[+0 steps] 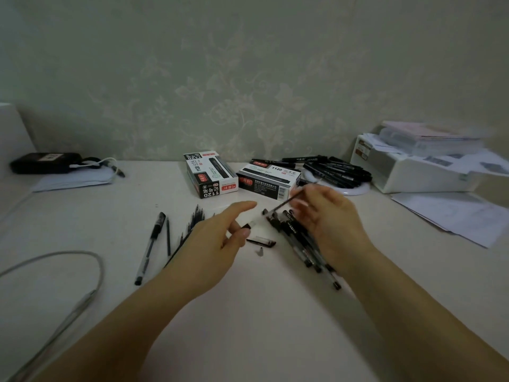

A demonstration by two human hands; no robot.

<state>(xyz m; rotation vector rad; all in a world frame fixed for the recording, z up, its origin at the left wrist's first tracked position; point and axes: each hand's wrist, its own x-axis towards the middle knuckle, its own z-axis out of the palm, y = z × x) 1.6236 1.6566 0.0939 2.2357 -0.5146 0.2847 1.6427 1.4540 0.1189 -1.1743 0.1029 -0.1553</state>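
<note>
Left hand (217, 241), forefinger out, pinches pen piece (250, 225) — right hand (330, 219) pinches refill (285, 204).

Desk layout, centre cluster

Left box (210, 175) just beside right box (268, 179), centre back of table (248, 312); marker heap (336, 170) right of them, printer (413, 172) far right, pouch (45, 162) upper left. Right hand (330, 224), refill (286, 203) in it, over pen pile (292, 232); left hand (209, 244), pen piece (249, 225) in it, left of cap (261, 241).

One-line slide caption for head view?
Left hand pinches a pen part, right hand holds a thin refill above a pile of pens; two pen boxes behind.
</note>
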